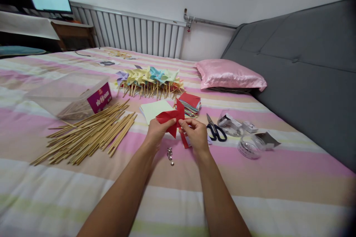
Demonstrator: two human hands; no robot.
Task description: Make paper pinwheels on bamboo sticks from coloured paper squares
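A red paper pinwheel (179,112) with folded blades is held up between my two hands. My left hand (158,132) is closed on its left side, thumb on the paper. With thumb and forefinger together, my right hand (197,133) pinches it near the centre. A red paper strip (184,139) hangs or lies just under the right fingers; which one, I cannot tell. On the sheet below are several small silver pins (170,152). Behind the hands lie pale green paper squares (155,109) and a stack of coloured squares (190,100). Dark-handled scissors (216,130) rest right of my right hand.
Many wooden sticks (89,137) are spread at left, before a clear plastic box (66,92). Several finished pinwheels (147,77) lie farther back. At right are round clear containers (249,147), small white boxes (249,126) and a pink pillow (230,74) by the grey headboard (294,44).
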